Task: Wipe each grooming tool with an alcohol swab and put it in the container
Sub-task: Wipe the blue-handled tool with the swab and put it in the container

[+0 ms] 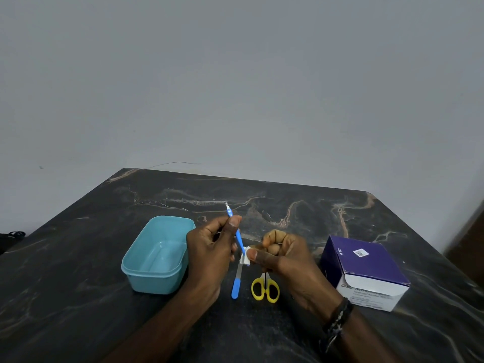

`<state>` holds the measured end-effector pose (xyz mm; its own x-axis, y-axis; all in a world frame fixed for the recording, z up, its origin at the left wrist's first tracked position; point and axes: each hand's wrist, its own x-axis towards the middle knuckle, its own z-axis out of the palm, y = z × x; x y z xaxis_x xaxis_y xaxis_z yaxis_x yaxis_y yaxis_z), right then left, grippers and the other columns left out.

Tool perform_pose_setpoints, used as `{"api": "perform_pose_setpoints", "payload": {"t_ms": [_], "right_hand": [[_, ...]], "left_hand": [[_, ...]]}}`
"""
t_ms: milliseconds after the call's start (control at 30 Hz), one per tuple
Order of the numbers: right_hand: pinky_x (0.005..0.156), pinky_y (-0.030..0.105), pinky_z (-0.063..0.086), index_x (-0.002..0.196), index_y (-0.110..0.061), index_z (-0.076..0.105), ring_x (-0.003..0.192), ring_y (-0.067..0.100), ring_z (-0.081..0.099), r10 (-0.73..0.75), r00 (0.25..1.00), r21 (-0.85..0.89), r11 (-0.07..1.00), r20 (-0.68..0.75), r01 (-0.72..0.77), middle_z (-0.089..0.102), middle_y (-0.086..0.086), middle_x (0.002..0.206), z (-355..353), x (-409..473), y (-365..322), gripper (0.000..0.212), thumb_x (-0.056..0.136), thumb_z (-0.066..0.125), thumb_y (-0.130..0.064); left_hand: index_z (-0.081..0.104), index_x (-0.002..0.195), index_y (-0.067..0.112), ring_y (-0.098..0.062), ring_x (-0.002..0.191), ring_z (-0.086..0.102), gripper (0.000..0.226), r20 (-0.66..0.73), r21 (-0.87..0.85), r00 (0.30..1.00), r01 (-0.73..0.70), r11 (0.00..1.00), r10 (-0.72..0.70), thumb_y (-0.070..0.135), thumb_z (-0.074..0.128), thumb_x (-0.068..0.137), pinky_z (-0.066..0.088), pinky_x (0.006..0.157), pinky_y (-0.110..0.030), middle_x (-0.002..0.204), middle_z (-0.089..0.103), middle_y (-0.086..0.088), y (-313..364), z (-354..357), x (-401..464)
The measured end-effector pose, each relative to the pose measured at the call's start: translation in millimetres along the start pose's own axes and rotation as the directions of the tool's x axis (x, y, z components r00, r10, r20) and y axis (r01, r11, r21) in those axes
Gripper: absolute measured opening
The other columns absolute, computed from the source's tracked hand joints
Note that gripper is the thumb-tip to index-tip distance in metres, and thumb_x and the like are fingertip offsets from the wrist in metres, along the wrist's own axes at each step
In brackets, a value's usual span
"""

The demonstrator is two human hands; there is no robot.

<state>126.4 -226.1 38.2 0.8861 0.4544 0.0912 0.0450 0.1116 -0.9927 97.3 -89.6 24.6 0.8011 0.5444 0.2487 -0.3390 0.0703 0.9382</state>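
container [157, 255]: smooth teal plastic
table [288, 205]: glossy dark marble look
box [366, 271]: matt cardboard, at 3 o'clock

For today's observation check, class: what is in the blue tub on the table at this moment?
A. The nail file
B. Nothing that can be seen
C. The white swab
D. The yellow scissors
B: the tub shows only its bare floor, while the scissors and nail file lie on the table and the swab is pinched in the right hand.
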Motion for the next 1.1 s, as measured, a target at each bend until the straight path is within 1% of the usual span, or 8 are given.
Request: {"api": "perform_pose_setpoints", "payload": {"t_ms": [200,467,600,767,833,933,1033,1100], "right_hand": [[0.051,0.022,0.05,0.079,-0.004,0.053,0.053,0.013,0.065,-0.013,0.999,0.034,0.999,-0.03,0.015,0.066,0.002,0.054,-2,2,4,0.021,0.076,0.07,0.009],[0.063,0.034,0.052,0.076,-0.008,0.058,0.074,0.033,0.067,0.029,0.999,-0.04,0.999,0.039,-0.028,0.066,0.031,0.079,-1,2,10,0.023,0.072,0.077,0.004],[0.053,0.028,0.049,0.077,-0.006,0.054,0.055,0.018,0.064,-0.009,1.0,0.023,1.0,-0.014,0.01,0.064,0.005,0.053,-4,4,7,0.023,0.074,0.073,0.006],[0.051,0.025,0.049,0.077,-0.006,0.054,0.054,0.017,0.063,0.029,0.999,0.012,0.999,0.023,-0.029,0.063,0.013,0.06,-3,3,7,0.022,0.074,0.075,0.002],[0.051,0.024,0.048,0.076,-0.007,0.054,0.055,0.016,0.065,0.059,0.996,-0.03,0.998,0.073,-0.057,0.066,0.009,0.059,-2,2,9,0.022,0.076,0.074,0.002],[0.054,0.026,0.049,0.075,-0.01,0.056,0.065,0.025,0.068,0.091,0.988,-0.064,0.994,0.125,-0.083,0.071,0.017,0.071,1,1,12,0.022,0.076,0.075,0.001],[0.055,0.029,0.048,0.075,-0.01,0.056,0.064,0.027,0.066,0.056,0.996,-0.031,0.998,0.076,-0.054,0.067,0.015,0.065,0,2,11,0.024,0.074,0.076,0.004],[0.054,0.03,0.048,0.075,-0.009,0.056,0.057,0.023,0.061,0.026,0.999,0.024,0.999,0.027,-0.027,0.061,0.011,0.058,-2,4,10,0.024,0.072,0.077,0.004]], "left_hand": [[0.075,0.082,0.017,0.0,0.048,0.056,0.006,0.071,0.088,0.997,-0.026,0.996,0.02,0.015,0.07,0.085,0.047,0.048,-0.015,0.052,0.064,0.006,-2,3,-6],[0.075,0.078,0.018,0.0,0.049,0.055,0.009,0.006,0.056,1.0,-0.01,0.998,0.01,0.012,0.071,0.083,0.049,0.05,-0.016,0.055,0.065,0.004,0,0,-2],[0.075,0.076,0.016,-0.013,0.061,0.068,0.008,0.099,0.071,0.993,0.055,0.996,-0.062,0.014,0.072,0.083,0.06,0.062,-0.031,0.066,0.072,-0.003,-1,3,-3],[0.076,0.08,0.015,-0.012,0.062,0.067,0.005,0.083,0.093,0.995,0.052,0.994,-0.06,0.017,0.072,0.082,0.059,0.063,-0.036,0.066,0.072,0.0,-6,2,-3],[0.076,0.081,0.018,-0.007,0.065,0.067,0.006,0.057,0.08,0.996,0.057,0.995,-0.062,0.019,0.071,0.084,0.058,0.062,-0.026,0.069,0.073,0.004,-6,1,-2],[0.074,0.08,0.024,0.0,0.076,0.069,0.008,0.028,0.078,0.998,0.056,0.995,-0.058,0.019,0.069,0.085,0.052,0.064,-0.011,0.076,0.075,0.01,-4,0,0],[0.076,0.081,0.021,-0.009,0.08,0.071,0.008,0.021,0.06,0.996,0.086,0.995,-0.087,0.022,0.069,0.085,0.057,0.071,-0.024,0.079,0.076,0.004,-4,1,0],[0.077,0.083,0.017,-0.015,0.077,0.071,0.01,0.071,0.058,0.99,0.115,0.992,-0.119,0.022,0.069,0.085,0.058,0.068,-0.03,0.078,0.076,0.0,-3,2,-3]]}}
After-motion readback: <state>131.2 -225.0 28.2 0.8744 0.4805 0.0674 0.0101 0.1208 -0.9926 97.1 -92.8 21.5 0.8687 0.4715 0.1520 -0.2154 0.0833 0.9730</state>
